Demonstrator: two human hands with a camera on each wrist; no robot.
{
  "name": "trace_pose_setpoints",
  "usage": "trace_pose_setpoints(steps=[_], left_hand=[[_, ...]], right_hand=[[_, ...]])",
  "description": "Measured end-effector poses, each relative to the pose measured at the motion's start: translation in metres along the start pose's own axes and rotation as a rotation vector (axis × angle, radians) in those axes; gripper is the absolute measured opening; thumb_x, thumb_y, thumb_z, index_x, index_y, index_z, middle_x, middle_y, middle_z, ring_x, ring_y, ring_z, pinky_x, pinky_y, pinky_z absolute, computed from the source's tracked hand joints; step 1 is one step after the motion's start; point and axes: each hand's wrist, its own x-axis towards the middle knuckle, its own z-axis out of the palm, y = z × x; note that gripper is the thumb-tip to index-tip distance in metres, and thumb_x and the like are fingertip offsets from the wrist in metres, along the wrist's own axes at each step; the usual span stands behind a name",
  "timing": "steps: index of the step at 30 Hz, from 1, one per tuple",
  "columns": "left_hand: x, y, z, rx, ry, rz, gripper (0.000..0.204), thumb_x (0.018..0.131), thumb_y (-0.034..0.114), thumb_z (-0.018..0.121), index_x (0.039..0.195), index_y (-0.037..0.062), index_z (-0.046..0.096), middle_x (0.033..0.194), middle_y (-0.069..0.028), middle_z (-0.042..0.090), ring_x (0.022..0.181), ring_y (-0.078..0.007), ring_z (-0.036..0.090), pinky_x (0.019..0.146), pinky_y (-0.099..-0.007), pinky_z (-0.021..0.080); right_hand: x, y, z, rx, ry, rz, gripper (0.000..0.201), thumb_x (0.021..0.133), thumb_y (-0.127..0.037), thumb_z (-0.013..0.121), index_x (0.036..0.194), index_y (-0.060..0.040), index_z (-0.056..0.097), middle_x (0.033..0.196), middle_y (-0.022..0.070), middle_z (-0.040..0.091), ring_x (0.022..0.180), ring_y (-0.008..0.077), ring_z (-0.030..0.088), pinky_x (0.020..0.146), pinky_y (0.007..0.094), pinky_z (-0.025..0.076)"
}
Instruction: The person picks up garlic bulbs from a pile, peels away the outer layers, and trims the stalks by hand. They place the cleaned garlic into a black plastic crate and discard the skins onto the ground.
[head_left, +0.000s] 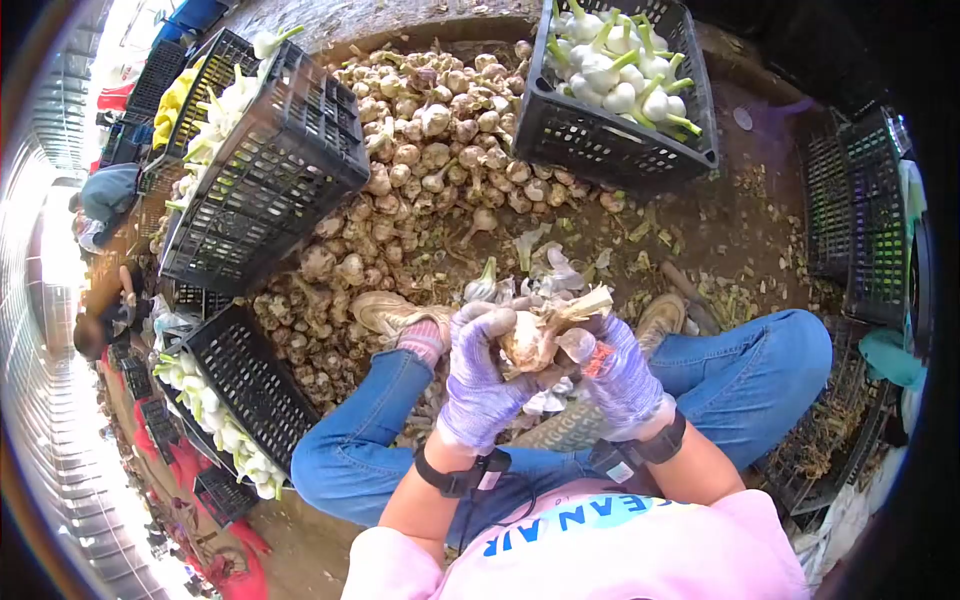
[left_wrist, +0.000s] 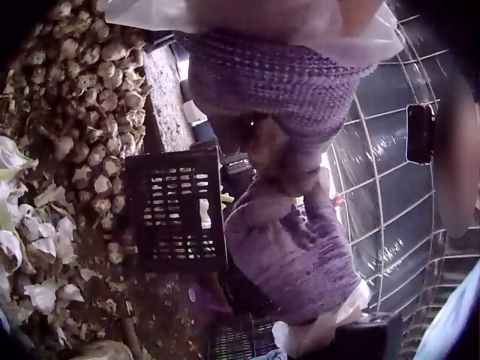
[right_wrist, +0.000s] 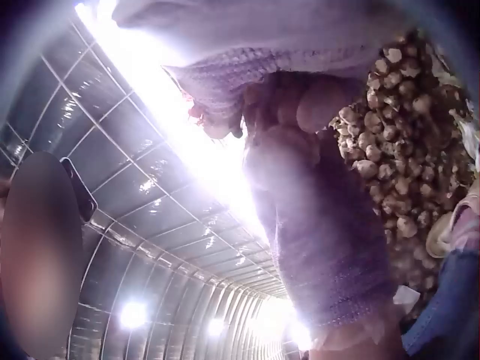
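A garlic bulb with a dry, cut stem is held between both hands over the lap. My left hand, in a purple knit glove, grips the bulb from its left side with curled fingers. From the other side, the right hand, gloved alike with an orange-red patch, holds it with the thumb near the stem base. The left wrist view has the right hand facing the left hand; the gloves hide most of the bulb there. Loose peeled skins lie below the hands.
A large heap of unpeeled garlic spreads ahead. Black crates of white trimmed garlic stand left, and another crate stands ahead right. Stacked crates are at far right. Shoes and bent knees flank the hands.
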Motion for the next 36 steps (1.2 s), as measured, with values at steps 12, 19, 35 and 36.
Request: trace_pose_setpoints(steps=[12, 19, 35, 36], left_hand=[[-0.027, 0.005, -0.006, -0.225, -0.029, -0.279, 0.079, 0.049, 0.013, 0.089, 0.111, 0.0084, 0.042, 0.109, -0.0083, 0.046, 0.103, -0.0217, 0.051, 0.086, -0.0333, 0.046], [-0.033, -0.016, -0.009, -0.568, -0.128, -0.615, 0.065, 0.073, 0.055, 0.068, 0.111, 0.0077, 0.046, 0.102, -0.0068, 0.054, 0.091, -0.0165, 0.056, 0.075, -0.0305, 0.050], [-0.010, -0.016, 0.002, -0.668, 0.002, -0.867, 0.061, 0.082, 0.055, 0.057, 0.116, 0.0044, 0.049, 0.094, -0.0049, 0.058, 0.076, -0.0125, 0.059, 0.064, -0.0249, 0.050], [-0.008, -0.016, 0.002, -0.710, -0.030, -0.797, 0.063, 0.079, 0.054, 0.062, 0.114, 0.0033, 0.052, 0.092, -0.0044, 0.059, 0.079, -0.0144, 0.059, 0.067, -0.0258, 0.049]], right_hand=[[-0.011, -0.030, 0.003, -0.102, -0.032, 0.166, 0.025, 0.082, -0.012, 0.067, 0.102, 0.0012, 0.061, 0.095, 0.0062, 0.065, 0.084, 0.0101, 0.060, 0.073, 0.0242, 0.049], [-0.004, -0.028, -0.014, -0.388, -0.170, 0.047, 0.019, 0.081, -0.009, 0.064, 0.098, 0.0004, 0.063, 0.095, 0.0066, 0.065, 0.082, 0.0112, 0.061, 0.072, 0.0258, 0.049], [-0.010, -0.005, -0.015, 0.419, -0.027, 0.314, 0.041, 0.083, -0.025, 0.060, 0.115, 0.0000, 0.052, 0.096, 0.0087, 0.063, 0.080, 0.0147, 0.061, 0.070, 0.0270, 0.049], [-0.010, -0.003, -0.022, 0.271, -0.035, 0.315, 0.043, 0.083, -0.026, 0.061, 0.116, 0.0005, 0.051, 0.098, 0.0091, 0.063, 0.081, 0.0160, 0.062, 0.072, 0.0281, 0.050]])
